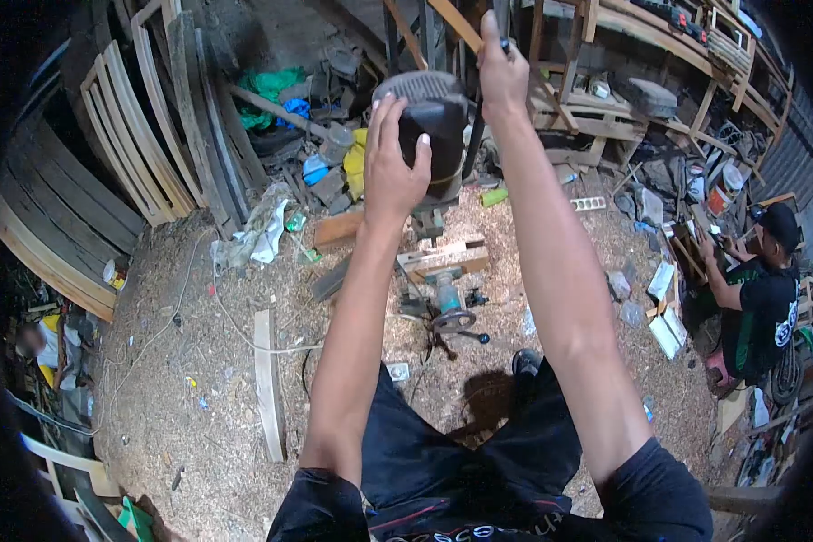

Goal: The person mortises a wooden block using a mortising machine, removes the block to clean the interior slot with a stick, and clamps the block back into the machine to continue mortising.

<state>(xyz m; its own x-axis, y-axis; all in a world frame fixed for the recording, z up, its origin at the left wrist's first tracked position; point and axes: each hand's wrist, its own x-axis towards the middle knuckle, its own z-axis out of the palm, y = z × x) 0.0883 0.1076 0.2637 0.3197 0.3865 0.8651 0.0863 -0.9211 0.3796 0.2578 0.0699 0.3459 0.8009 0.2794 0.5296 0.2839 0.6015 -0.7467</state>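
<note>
My left hand [396,167] lies with its fingers stretched out and apart on the dark, ribbed motor housing [435,113] of an upright machine. To its right, my right hand [504,79] is raised and closed, thumb up, round a dark handle [505,43] whose end shows by the fingers. Below the housing, a block of wood [443,260] sits on the machine's lower part. A teal vise-like base [446,291] with a round handwheel [453,321] and a black-knobbed lever stands nearer me. Most of the handle is hidden by my right hand.
Wood shavings cover the floor [208,361], where a loose wooden strip [268,384] and a cable lie. Curved boards [135,135] lean at the left. A seated person [763,280] works at the right; another person [56,348] is at the far left. Wooden frames fill the back.
</note>
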